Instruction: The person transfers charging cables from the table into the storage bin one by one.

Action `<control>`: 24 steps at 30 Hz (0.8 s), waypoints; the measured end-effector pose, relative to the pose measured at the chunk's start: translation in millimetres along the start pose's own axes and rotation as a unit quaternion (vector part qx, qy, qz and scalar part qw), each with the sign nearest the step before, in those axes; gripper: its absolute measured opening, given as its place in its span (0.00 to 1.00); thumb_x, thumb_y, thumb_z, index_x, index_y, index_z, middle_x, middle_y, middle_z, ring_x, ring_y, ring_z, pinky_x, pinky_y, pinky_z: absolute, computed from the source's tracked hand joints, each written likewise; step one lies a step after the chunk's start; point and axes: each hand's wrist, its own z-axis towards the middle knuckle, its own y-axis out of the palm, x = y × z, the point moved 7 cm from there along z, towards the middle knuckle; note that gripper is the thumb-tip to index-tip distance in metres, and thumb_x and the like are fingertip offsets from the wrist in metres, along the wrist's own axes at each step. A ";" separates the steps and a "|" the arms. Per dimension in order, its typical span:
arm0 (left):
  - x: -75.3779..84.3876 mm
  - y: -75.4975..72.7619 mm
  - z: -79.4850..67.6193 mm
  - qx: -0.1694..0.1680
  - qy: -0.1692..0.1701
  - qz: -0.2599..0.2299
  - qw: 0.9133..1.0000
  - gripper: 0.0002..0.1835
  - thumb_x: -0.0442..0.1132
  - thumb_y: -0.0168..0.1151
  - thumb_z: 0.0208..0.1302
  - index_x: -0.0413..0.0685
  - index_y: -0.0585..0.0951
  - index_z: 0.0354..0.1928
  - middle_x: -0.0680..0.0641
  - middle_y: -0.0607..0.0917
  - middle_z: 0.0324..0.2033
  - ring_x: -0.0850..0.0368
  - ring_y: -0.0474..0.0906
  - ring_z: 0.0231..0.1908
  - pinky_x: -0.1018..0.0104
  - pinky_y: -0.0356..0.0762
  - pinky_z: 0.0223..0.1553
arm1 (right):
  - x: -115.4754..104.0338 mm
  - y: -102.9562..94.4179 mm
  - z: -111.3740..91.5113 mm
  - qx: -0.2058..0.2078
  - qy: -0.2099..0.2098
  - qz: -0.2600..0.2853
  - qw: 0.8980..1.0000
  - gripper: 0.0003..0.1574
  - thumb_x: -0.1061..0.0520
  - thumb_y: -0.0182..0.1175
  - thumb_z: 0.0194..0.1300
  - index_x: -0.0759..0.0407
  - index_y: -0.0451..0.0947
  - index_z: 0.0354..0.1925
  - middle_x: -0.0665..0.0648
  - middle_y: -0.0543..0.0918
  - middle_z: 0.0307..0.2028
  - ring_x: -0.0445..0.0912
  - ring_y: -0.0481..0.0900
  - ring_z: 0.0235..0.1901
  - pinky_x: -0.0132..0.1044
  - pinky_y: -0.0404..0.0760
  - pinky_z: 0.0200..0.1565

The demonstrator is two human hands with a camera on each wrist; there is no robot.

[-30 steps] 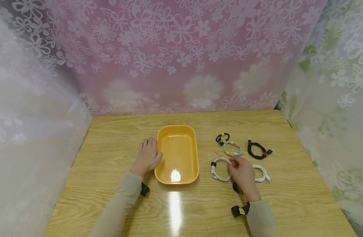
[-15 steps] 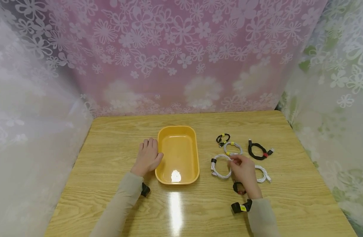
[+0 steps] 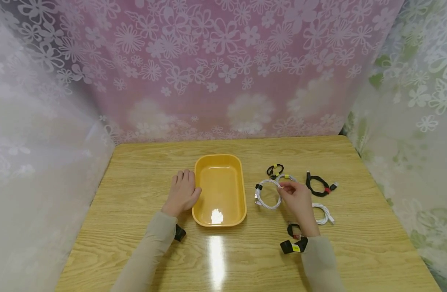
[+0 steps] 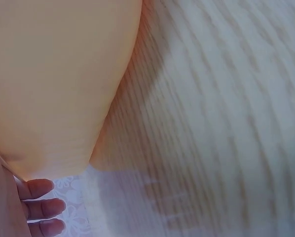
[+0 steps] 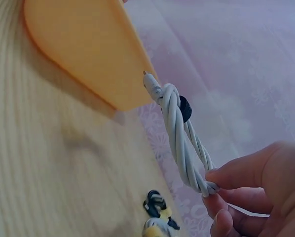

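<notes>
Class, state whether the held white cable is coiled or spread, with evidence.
Coiled: the white cable forms a loop, bound by a black strap.

Floral curtains bordering a wooden table mark a screened-off nook.

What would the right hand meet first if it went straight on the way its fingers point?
With the white cable leading, the right hand would probably meet the right rim of the yellow tray first; depth is unclear, so it might pass over.

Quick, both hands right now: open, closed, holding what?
Left hand: open, resting against the yellow tray.
Right hand: closed, fingers pinching the coiled white cable with the black strap.
</notes>
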 end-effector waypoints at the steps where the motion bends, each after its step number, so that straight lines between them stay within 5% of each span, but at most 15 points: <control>1: -0.3 0.3 0.3 -0.002 -0.002 0.001 1.000 0.09 0.42 0.43 0.65 0.43 0.63 0.36 0.43 0.62 0.35 0.45 0.56 0.37 0.54 0.53 0.41 | -3.3 0.2 1.4 0.000 -0.003 0.004 1.000 0.10 0.63 0.66 0.61 0.66 0.86 0.41 0.59 0.83 0.29 0.45 0.74 0.26 0.31 0.71 0.30; 15: 0.9 1.8 6.7 -0.008 -0.005 0.007 1.000 0.10 0.43 0.42 0.66 0.42 0.64 0.37 0.43 0.63 0.36 0.45 0.57 0.39 0.54 0.54 0.42 | -53.0 12.6 22.7 0.017 -0.039 0.051 0.998 0.07 0.63 0.68 0.58 0.65 0.86 0.37 0.59 0.82 0.27 0.47 0.75 0.26 0.30 0.71 0.29; 24: 1.5 4.7 9.5 -0.016 -0.006 0.006 1.000 0.10 0.44 0.40 0.67 0.43 0.63 0.37 0.43 0.62 0.36 0.44 0.57 0.39 0.54 0.53 0.42 | -80.4 41.8 38.2 -0.021 -0.036 0.061 0.997 0.09 0.61 0.66 0.61 0.64 0.86 0.39 0.59 0.82 0.28 0.48 0.74 0.26 0.35 0.71 0.28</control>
